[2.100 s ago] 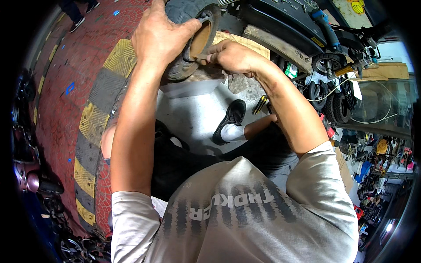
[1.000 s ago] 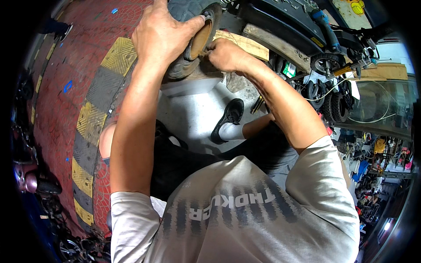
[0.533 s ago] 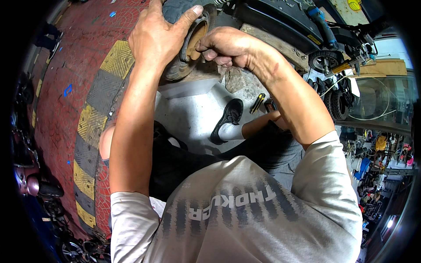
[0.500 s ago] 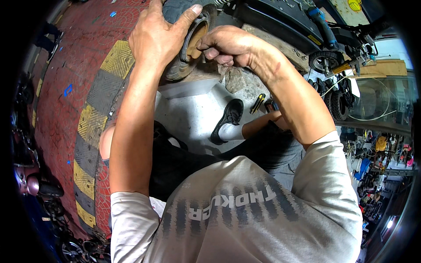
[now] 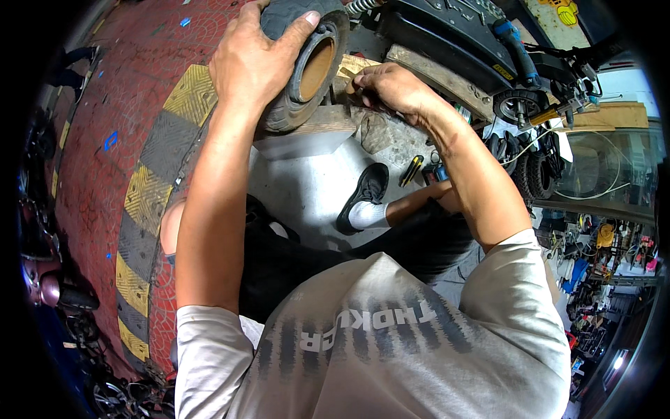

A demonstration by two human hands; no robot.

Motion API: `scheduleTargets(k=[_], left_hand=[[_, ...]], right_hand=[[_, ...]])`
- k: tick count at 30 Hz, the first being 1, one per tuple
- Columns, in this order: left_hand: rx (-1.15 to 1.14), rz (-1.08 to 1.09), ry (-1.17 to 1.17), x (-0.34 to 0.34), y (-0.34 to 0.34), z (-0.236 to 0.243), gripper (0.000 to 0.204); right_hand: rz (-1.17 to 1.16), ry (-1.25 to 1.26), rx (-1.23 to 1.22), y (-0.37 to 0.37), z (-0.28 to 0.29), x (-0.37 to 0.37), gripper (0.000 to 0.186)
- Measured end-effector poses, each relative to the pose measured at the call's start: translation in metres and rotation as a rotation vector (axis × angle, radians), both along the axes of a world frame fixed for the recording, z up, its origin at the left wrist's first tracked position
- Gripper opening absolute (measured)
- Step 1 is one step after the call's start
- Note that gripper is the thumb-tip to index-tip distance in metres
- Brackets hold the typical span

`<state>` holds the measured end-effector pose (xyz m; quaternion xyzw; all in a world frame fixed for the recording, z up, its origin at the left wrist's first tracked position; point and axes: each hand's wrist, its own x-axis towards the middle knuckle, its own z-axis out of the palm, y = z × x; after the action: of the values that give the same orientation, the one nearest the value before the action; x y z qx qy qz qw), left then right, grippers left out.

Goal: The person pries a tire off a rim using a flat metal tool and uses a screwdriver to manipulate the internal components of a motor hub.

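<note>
Wheel (image 5: pixel 294 94) is sitting at the top centre of the head view, tilting so that its round hub opening is facing the right hand; the inside of the opening is showing brown. Its left hand (image 5: pixel 255 59) support is coming from the left: the grip is spreading around the tyre, with the thumb lying along the sidewall near the rim and the fingers reaching over the tread. Below, a wooden block (image 5: pixel 324 124) is lying under the wheel's lower edge; whether the two are touching is hard to tell.

The right hand (image 5: pixel 394 87) is hovering to the right of the wheel, apart from it. Its grip is pinching a brown piece (image 5: pixel 352 85) between thumb and fingers, too small to identify. Under that hand, a grey lump (image 5: pixel 377 133) is lying on the floor (image 5: pixel 307 188). A yellow and black cutter (image 5: pixel 412 170) is lying nearer the person, beyond a black shoe (image 5: pixel 375 185).

Behind the right hand, a plank (image 5: pixel 441 78) is running alongside a black deck (image 5: pixel 447 38), which is carrying loose metal bits (image 5: pixel 471 10). A blue drill (image 5: pixel 516 52) is resting at the deck's right end, and a small wheel (image 5: pixel 520 106) is standing below it. At left, a yellow and black ramp (image 5: pixel 150 140) is bordering red paving (image 5: pixel 91 160), and another person's leg (image 5: pixel 72 71) is showing at upper left.
</note>
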<state>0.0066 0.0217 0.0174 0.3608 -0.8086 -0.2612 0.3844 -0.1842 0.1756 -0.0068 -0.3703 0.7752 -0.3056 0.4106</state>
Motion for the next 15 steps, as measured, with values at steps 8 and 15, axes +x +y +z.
scheduleTargets(k=[8, 15], left_hand=[[-0.018, 0.003, 0.011, -0.006, 0.003, 0.003, 0.089], [0.038, 0.003, 0.016, 0.0, -0.003, 0.001, 0.088]], right_hand=[[0.02, 0.373, -0.2, 0.005, -0.036, -0.02, 0.03], [0.361, 1.087, -0.357, 0.003, 0.013, 0.036, 0.02]])
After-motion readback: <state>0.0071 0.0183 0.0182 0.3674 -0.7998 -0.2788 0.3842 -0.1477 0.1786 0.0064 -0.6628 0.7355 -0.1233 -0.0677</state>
